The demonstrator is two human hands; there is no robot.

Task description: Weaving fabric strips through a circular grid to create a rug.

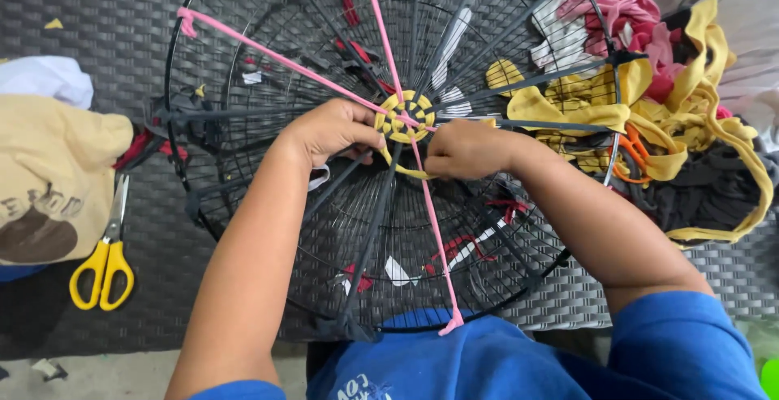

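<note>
Between our hands: yellow woven disc (405,116) at the wire frame's (268,197) hub. Left hand (331,131) and right hand (464,149), close together, each pinch the yellow cloth strip (406,171). Far left: yellow scissors (104,255).

Even soft daylight, sharp focus, edges bowed.

The top of the wire fan guard (268,230) is cut off by the upper edge. Beside its yellow woven centre (406,116), fingertips of both hands are hidden, curled under.
</note>
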